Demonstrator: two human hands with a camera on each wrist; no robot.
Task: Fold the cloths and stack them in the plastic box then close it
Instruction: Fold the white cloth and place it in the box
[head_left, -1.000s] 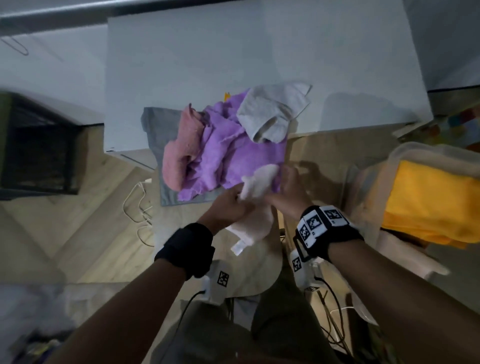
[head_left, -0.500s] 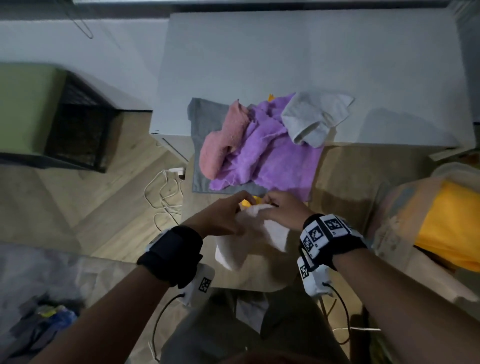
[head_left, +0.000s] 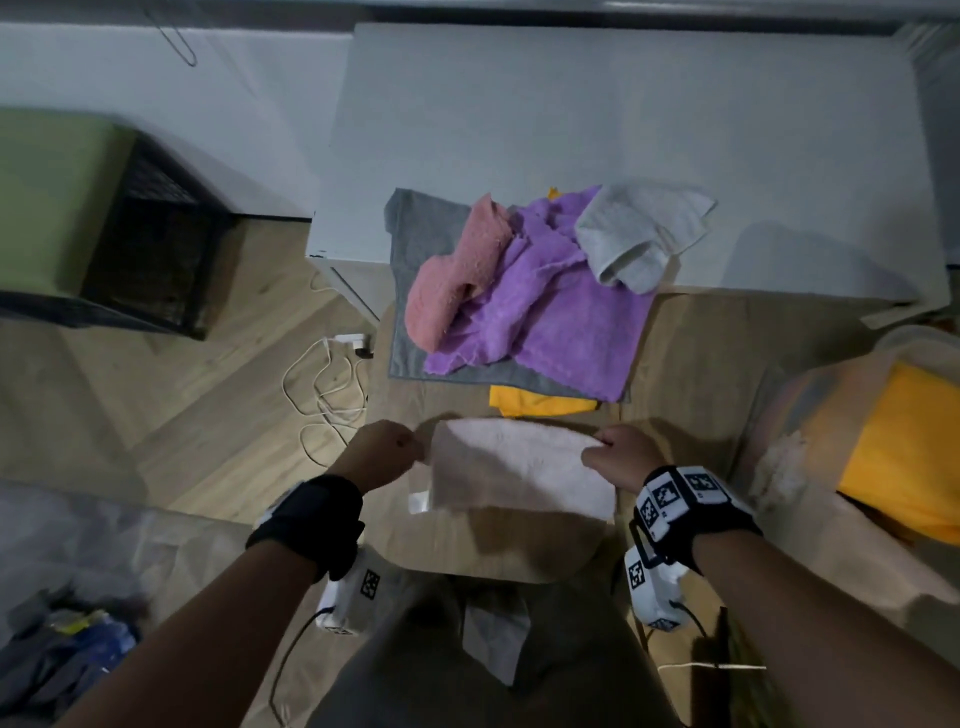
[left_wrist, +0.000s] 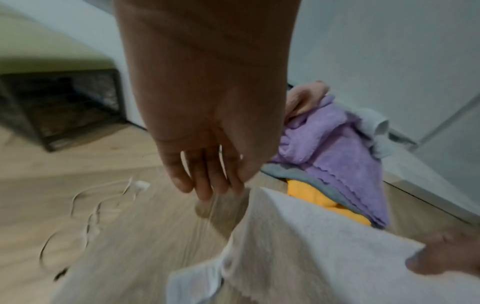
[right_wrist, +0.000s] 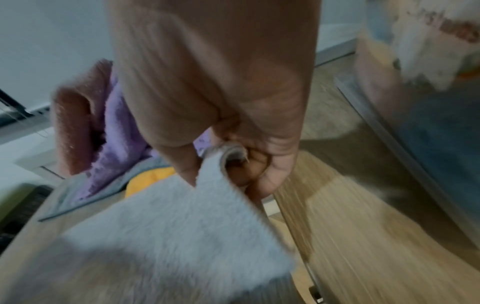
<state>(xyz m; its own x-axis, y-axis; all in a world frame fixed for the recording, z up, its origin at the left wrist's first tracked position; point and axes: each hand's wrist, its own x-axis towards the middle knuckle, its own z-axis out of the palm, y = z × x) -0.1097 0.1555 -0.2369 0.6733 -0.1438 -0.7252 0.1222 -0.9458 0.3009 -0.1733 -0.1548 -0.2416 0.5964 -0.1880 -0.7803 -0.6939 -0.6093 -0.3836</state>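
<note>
Seven cloths, one plastic box

- The held cloth was white.
- The heaped cloths were purple, pink, pale grey, dark grey and yellow.
- The box held yellow cloth.
- The wristbands were black with black-and-white square markers.

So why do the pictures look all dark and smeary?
Head view: the room is dim, corners murky. Left wrist view: the wooden floor streaks with motion blur. Right wrist view: the fluffy white cloth and floor smear too.
</note>
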